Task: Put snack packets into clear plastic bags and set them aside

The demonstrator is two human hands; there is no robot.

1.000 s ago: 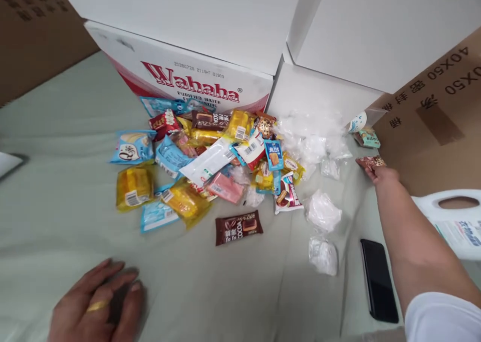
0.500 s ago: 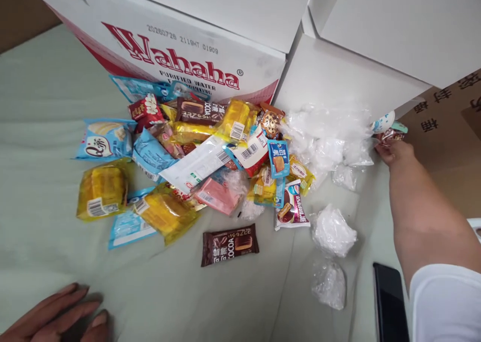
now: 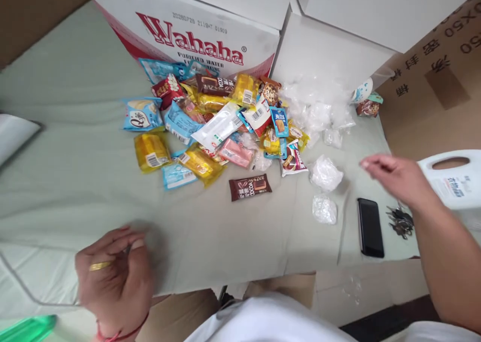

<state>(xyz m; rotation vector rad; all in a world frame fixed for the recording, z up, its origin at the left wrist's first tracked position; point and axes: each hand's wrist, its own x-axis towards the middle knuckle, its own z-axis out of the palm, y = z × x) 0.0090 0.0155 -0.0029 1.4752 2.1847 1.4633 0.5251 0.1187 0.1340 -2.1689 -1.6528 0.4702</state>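
Observation:
My left hand (image 3: 116, 272), with a yellow ring and a red string at the wrist, is at the table's front left, its fingers curled together; whether they hold anything is hidden. Over the right side, my right hand (image 3: 398, 176) hovers above the phone (image 3: 371, 227) and the keys (image 3: 400, 221), fingers bent together with nothing visible in them. A heap of wrapped snacks lies mid-table, including a white packet (image 3: 218, 126) and a yellow one (image 3: 152, 150). In front of it rests a brown cocoa packet (image 3: 250, 187). A brown snack with a green top (image 3: 369, 105) sits at the far right.
A Wahaha box (image 3: 210, 36) and white boxes stand behind the heap. Crumpled clear wrappers (image 3: 326, 173) lie right of it. A white jug (image 3: 451, 179) and a brown carton (image 3: 439, 91) are at the right, a green object (image 3: 30, 328) at the lower left.
My right hand has let go of the brown snack at the far right and drawn back toward me. My left hand has come further into view, its fingers more curled. The view has shifted and widened.

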